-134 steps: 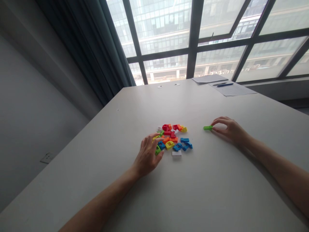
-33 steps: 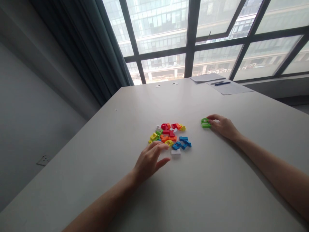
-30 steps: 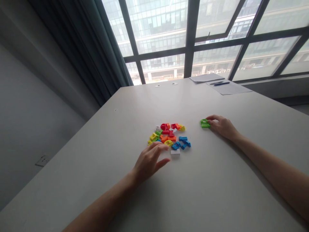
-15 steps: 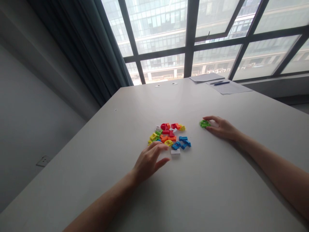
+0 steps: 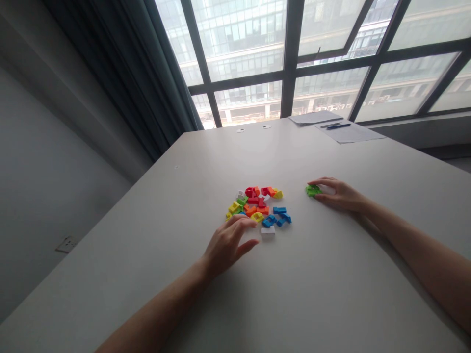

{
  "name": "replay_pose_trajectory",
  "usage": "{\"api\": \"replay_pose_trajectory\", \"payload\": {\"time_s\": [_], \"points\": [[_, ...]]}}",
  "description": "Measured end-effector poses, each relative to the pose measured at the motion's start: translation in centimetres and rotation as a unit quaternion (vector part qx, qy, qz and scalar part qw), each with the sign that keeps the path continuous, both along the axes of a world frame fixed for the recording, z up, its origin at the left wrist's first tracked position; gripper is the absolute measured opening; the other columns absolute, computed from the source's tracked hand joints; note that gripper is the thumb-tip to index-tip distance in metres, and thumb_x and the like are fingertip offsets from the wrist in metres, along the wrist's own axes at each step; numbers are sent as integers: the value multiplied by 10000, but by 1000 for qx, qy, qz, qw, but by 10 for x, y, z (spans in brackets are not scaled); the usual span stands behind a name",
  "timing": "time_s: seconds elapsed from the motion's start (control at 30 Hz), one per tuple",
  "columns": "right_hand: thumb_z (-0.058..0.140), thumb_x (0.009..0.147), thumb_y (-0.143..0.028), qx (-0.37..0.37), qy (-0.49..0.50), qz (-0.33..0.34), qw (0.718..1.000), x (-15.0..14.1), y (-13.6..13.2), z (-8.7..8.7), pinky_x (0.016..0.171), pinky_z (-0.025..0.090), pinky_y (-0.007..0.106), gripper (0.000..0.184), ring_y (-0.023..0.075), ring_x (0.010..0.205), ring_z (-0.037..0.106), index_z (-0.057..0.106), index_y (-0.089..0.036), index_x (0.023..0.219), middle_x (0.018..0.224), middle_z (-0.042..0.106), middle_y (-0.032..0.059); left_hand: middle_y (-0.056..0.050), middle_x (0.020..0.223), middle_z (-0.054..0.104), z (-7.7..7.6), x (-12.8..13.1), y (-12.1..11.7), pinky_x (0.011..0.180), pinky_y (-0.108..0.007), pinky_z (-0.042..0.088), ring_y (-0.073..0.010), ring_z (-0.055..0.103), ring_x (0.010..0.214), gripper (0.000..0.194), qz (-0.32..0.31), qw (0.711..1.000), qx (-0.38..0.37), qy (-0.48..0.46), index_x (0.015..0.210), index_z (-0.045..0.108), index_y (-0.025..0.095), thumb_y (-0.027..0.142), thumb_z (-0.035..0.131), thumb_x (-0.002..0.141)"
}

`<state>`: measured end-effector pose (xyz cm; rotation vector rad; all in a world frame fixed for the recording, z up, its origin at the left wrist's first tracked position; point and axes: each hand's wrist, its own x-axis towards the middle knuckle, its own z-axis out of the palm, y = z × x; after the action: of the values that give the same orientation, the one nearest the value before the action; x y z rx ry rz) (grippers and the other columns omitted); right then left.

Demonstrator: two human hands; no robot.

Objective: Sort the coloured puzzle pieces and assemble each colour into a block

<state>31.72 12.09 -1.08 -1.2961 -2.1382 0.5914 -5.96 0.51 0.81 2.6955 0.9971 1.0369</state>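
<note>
My left hand (image 5: 228, 245) hovers or rests at the near edge of a pile of small coloured plastic blocks, thumb and fingers apart, holding nothing. Close to its fingertips are a yellow block (image 5: 257, 217), a blue block (image 5: 268, 220) and a white block (image 5: 268, 232). Red blocks (image 5: 252, 191) and orange blocks (image 5: 262, 210) lie further back in the pile. To the right, my right hand (image 5: 336, 193) has its thumb and fingers around a small cluster of green blocks (image 5: 312, 190) on the table. Its fingers partly cover the cluster's right side.
The white table (image 5: 147, 240) reaches back to the window. Paper sheets (image 5: 349, 135) with pens (image 5: 338, 126) lie at the far right. A dark curtain (image 5: 147, 73) hangs at the left, and a wall socket (image 5: 66, 244) is beside the table.
My right hand and the green blocks have shifted very slightly, toward the right and nearer. My left hand and the pile look the same.
</note>
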Motion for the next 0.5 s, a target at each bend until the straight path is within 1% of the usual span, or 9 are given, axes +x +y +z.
{"api": "replay_pose_trajectory", "payload": {"time_s": [0.27, 0.4, 0.5], "points": [[602, 797, -618, 11, 5, 9, 1000, -1, -1, 0, 992, 447, 452, 555, 294, 1089, 594, 681, -206, 1161, 1150, 660, 127, -95, 1027, 665, 0, 0, 0, 876, -343, 552, -208, 629, 1028, 216, -2, 1000, -2, 1, 1097, 542, 188, 324, 556, 930], [593, 817, -585, 21, -7, 11, 1000, 0, -1, 0, 1001, 439, 451, 525, 291, 1101, 584, 674, -208, 1174, 1162, 651, 127, -93, 1030, 664, 0, -1, 0, 880, -342, 550, -207, 628, 1028, 216, -3, 1000, -3, -3, 1095, 542, 188, 327, 554, 930], [584, 819, -590, 25, -14, 10, 1000, 0, -1, -1, 1006, 438, 447, 530, 295, 1117, 580, 675, -213, 1179, 1174, 650, 126, -92, 1035, 661, 0, -1, 0, 886, -342, 547, -207, 623, 1032, 216, -3, 1000, -4, -1, 1098, 538, 187, 324, 554, 931]]}}
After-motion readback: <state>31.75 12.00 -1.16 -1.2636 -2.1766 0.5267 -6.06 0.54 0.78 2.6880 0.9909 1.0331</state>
